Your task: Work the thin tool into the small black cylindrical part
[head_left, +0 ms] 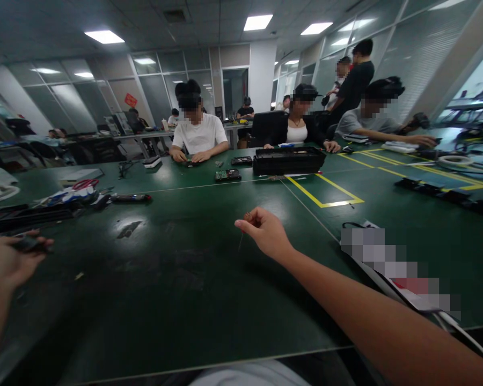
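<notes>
Above the green tabletop (153,321), my right hand (268,233) is closed in a pinch on a small copper-coloured piece that looks like a wire coil (247,216). A thin strand hangs from it toward the table. At the left edge, my left hand (8,265) has its fingers curled around a small dark object (27,244); its kind is too blurred to tell. A dark flat scrap (129,229) lies on the tabletop between the two hands.
A long black box (288,163) and a hard drive (227,175) stand across the table, before co-workers. At left lie a black-handled tool (131,198) and a pile of tools (70,197). A white pouch-like item (370,268) with a cable is at right, near yellow tape (322,203).
</notes>
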Motion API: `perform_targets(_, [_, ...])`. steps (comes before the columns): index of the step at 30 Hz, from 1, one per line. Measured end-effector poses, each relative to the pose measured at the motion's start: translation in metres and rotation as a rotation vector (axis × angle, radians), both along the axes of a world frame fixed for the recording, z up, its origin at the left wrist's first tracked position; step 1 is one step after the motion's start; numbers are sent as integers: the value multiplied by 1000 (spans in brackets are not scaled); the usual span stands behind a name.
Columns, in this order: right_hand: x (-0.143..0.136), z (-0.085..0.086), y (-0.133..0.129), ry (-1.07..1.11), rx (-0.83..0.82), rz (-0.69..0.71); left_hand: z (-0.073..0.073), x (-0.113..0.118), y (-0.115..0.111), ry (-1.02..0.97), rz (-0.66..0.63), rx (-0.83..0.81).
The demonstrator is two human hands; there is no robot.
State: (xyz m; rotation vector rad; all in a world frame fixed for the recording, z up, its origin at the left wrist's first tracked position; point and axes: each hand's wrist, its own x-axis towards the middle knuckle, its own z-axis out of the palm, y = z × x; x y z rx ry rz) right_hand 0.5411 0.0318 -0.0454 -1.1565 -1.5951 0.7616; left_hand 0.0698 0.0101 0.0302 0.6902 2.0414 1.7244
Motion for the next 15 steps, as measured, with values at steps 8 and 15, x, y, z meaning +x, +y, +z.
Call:
perform_targets(8, [1, 5, -5, -47, 10, 29, -5, 99, 45, -315, -487, 236])
perform_targets(15, [3, 7, -7, -25, 17, 75, -43, 219, 54, -89, -852, 186])
